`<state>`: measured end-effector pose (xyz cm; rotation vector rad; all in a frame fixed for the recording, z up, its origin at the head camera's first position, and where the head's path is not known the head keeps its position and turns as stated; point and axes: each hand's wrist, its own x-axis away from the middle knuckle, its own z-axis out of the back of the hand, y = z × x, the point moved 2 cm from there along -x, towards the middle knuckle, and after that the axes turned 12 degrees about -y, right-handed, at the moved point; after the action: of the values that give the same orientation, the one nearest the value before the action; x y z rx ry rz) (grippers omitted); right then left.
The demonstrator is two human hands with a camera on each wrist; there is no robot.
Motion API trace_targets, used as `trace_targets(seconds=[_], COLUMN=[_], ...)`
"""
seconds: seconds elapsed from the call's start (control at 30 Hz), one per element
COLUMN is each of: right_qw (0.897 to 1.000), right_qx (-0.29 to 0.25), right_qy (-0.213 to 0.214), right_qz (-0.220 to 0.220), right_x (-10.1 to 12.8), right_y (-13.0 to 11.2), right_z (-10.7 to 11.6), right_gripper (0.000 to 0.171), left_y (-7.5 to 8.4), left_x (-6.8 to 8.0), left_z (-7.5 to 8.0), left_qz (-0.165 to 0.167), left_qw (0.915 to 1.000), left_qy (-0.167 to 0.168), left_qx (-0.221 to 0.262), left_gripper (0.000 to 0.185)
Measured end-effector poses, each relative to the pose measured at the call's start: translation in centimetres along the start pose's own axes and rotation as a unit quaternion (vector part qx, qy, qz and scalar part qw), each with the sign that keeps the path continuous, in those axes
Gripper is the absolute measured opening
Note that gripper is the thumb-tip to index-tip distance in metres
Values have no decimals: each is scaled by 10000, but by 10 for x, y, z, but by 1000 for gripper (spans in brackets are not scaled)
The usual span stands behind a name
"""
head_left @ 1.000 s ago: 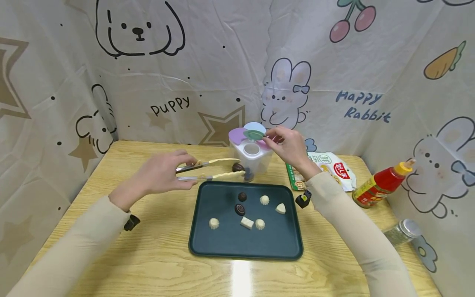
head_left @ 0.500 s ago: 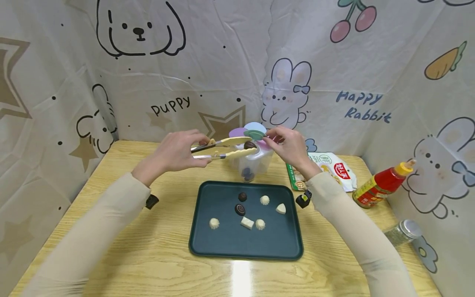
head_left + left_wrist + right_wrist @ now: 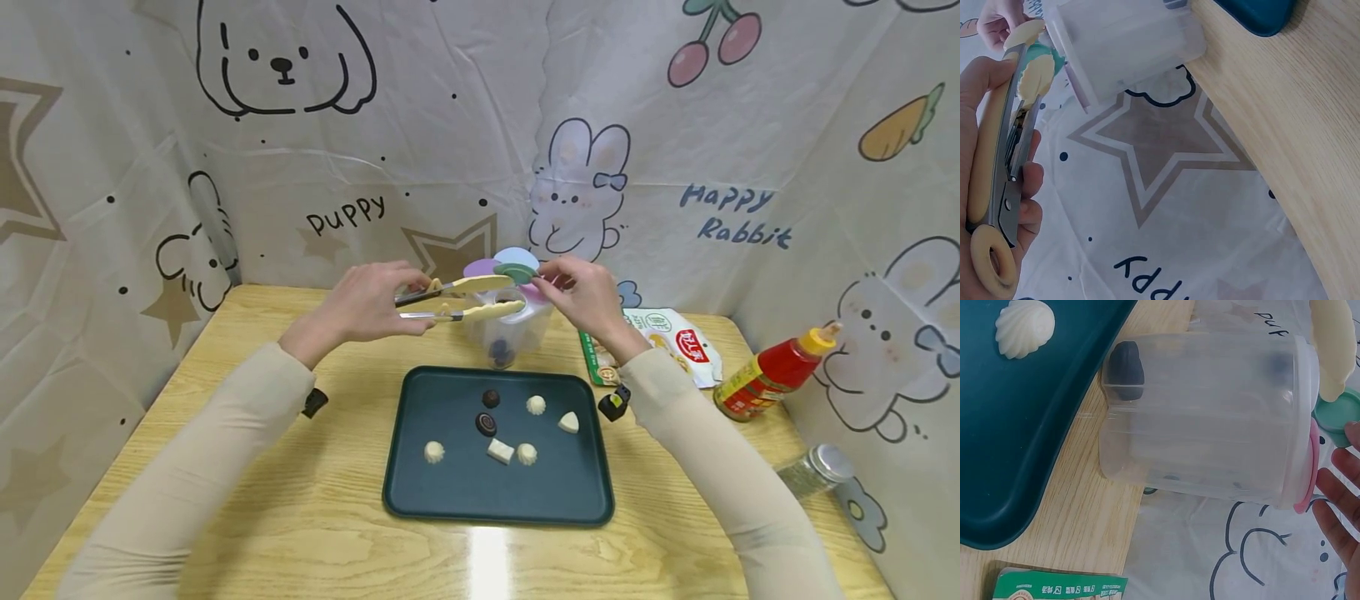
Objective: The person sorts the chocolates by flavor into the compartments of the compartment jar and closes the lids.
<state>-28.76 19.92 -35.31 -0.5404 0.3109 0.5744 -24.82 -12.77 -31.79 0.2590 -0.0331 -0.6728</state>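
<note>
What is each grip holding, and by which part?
The left grip holds the tongs by their handles; the right grip pinches the green lid by its edge.

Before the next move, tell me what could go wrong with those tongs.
The left hand holds the tongs just above the container, so pulling away carelessly might knock it over. The right hand holds the green lid up close beside the tongs; if lowered too soon, it could catch on them.

Cartoon-printed cloth [image 3: 450, 150] behind wooden table [image 3: 315, 500]
</note>
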Motion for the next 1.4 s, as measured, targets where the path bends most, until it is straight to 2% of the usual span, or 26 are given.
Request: trace_targets(seconds=[0.13,0.3,0.5,0.63,0.8,1.07,1.23,1.4], right_qw=[10000,9999,9999,10000,10000,10000,10000,10000], right_qx=[3,-11,-11,-19,-21,55,41,34], right_qy=[19,67,51,14,-40,-48,-46,-32], right_qz=[25,115,109,62,46,-64,-24,-24], right_x=[-1,-1,-1,0,0,2,1,1], right_y=[-1,-1,-1,0,-1,0,0,0], right_z=[0,0,0,1,1,-1,-1,0], right_gripper=[12,13,13,14,14,14,14,13], left_y=[-1,-4,-5,-6,-5,-6,-8,-8], left_x=[7,26,50,58,60,55,52,49], left_z=[1,-2,-15,-28,-44,-73,-86,-94], left_qz=[27,34,-209,-383,-356,-287,-192,-266], left_qw=[10000,9999,9996,9990,9991,9982,9974,9964], left_qy=[19,77,145,116,-108,-525,-695,-810], left_qx=[89,133,-107,-204,-199,-47,-33,15], left_gripper=[54,50,47,42,43,46,47,45])
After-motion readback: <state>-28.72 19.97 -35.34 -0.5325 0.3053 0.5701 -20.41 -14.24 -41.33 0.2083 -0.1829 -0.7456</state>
